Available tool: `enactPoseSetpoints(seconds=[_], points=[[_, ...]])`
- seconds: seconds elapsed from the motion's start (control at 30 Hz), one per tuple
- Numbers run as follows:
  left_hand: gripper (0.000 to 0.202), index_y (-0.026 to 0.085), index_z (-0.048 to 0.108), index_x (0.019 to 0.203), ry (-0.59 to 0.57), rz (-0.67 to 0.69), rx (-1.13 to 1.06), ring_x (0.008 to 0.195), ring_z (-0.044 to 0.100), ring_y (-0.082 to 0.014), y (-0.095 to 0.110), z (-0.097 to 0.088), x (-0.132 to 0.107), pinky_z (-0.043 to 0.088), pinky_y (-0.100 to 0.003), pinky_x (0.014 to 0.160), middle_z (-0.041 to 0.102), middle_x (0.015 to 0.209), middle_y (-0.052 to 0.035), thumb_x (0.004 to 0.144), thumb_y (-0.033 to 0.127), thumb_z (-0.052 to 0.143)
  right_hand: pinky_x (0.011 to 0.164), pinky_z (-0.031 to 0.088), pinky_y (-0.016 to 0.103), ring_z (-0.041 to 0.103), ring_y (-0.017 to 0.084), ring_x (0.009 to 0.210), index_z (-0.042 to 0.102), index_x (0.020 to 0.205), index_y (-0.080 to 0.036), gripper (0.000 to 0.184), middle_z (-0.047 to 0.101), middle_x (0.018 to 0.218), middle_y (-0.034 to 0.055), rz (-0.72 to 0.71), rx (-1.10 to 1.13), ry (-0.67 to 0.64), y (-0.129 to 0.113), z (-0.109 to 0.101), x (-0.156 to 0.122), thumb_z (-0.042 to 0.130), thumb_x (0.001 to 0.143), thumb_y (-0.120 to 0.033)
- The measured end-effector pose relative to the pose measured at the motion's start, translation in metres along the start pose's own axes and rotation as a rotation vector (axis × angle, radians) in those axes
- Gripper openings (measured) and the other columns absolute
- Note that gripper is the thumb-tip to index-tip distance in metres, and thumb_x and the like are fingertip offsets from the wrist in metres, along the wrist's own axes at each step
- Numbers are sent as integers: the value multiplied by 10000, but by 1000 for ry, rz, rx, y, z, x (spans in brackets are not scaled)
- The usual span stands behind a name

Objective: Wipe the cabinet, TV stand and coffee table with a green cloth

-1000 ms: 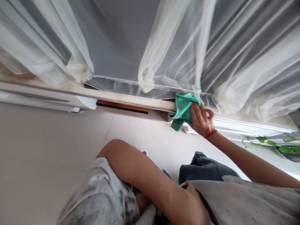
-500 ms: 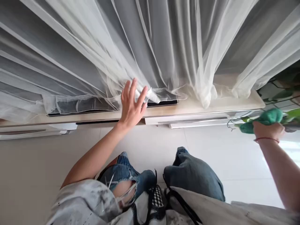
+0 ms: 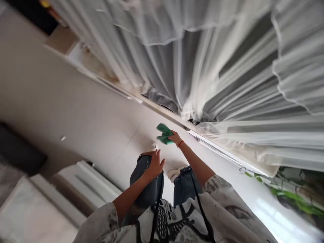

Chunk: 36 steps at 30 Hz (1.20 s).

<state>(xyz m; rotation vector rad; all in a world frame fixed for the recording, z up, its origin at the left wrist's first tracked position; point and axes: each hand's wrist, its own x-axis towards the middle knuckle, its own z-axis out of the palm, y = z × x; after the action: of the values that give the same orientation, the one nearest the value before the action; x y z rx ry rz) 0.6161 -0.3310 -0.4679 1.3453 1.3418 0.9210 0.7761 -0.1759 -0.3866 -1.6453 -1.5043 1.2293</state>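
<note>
My right hand (image 3: 176, 137), a red band at its wrist, is closed round a green cloth (image 3: 164, 133) held in the air above the floor, close to the cabinet's front edge. Lower and to the left, my left hand (image 3: 154, 166) hovers over my left knee, holding nothing, thumb and fingers apart. A sheer white curtain (image 3: 199, 84) hangs over a dark panel and gathers along the top of a long low cabinet (image 3: 174, 118). Neither hand touches the curtain. Motion blurs parts of the view.
White furniture with flat panels (image 3: 88, 182) stands behind me at the lower left. A dark object (image 3: 20, 148) lies on the floor at the far left. Green plants (image 3: 293, 199) are at the cabinet's right end. A brown box (image 3: 62, 38) sits at its far left end.
My view has turned and widened. My left hand has come off the curtain's hem and back over my knee. My right hand has brought the green cloth from the far right to the middle.
</note>
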Motion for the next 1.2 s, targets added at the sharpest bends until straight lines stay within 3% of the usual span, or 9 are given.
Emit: enactPoseSetpoints(seconds=[0.1,0.2,0.33,0.43,0.63,0.87,0.97,1.07,1.2], points=[[869,99,414,1568,331,-148,-352,1585,472,-432,18,-53,-61,364,-641,1318,435,1686,-348,954,700,541,859,644,462,738,298,923,776,1195,-194,571,770,962,90,78,145,-435,-65,65,-43,825,688,-452],[846,207,444,1510,627,-225,-766,1403,642,-320,63,-112,-108,551,-505,1161,603,1557,-230,948,832,537,983,630,470,749,315,1116,754,1305,-241,749,795,1189,124,174,363,-819,-121,112,-108,903,685,-633],[825,203,634,1280,914,-202,-1334,1138,741,-247,111,-186,-162,623,-377,1004,767,1251,-112,783,840,802,1102,583,505,725,318,1233,742,1344,-250,982,788,1249,138,235,300,-958,-177,173,-177,756,692,-984],[778,156,721,1095,957,-235,-1396,908,735,-201,108,-228,-204,616,-324,864,786,1010,-71,639,742,955,1093,591,529,748,327,1159,776,1246,-256,889,811,1150,118,225,77,-980,-204,231,-202,870,650,-910],[663,148,709,919,1008,-296,-1391,790,695,-204,26,-297,-285,594,-361,803,758,868,-63,514,594,984,922,641,497,747,300,881,800,939,-172,725,806,921,98,100,-559,-1020,-242,362,-219,941,629,-812],[183,180,637,683,1169,-519,-1292,657,547,-166,-56,-331,-379,494,-341,729,611,649,-10,831,233,729,985,633,515,768,356,1000,804,975,-180,687,820,1018,144,-81,-1030,-1282,-227,524,-237,819,697,-807],[71,201,729,885,1287,-645,-1215,755,638,-204,-90,-349,-400,527,-355,839,682,728,-18,923,202,669,1077,612,529,766,352,1099,800,1093,-199,577,819,1133,146,-170,-1156,-1492,-204,611,-237,800,755,-667],[227,176,761,1177,1428,-782,-1160,936,739,-254,-159,-382,-418,571,-388,952,784,924,-80,995,253,650,1122,593,536,747,344,1177,751,1241,-198,541,792,1235,157,-377,-1240,-1591,-170,721,-235,750,827,-546],[597,92,520,1594,1557,-953,-1103,1251,744,-266,-286,-402,-449,582,-402,1095,736,1412,-221,1030,237,648,1189,497,661,558,446,1468,596,1535,-130,707,614,1521,279,-934,-1478,-1309,-91,849,-240,703,905,-432]])
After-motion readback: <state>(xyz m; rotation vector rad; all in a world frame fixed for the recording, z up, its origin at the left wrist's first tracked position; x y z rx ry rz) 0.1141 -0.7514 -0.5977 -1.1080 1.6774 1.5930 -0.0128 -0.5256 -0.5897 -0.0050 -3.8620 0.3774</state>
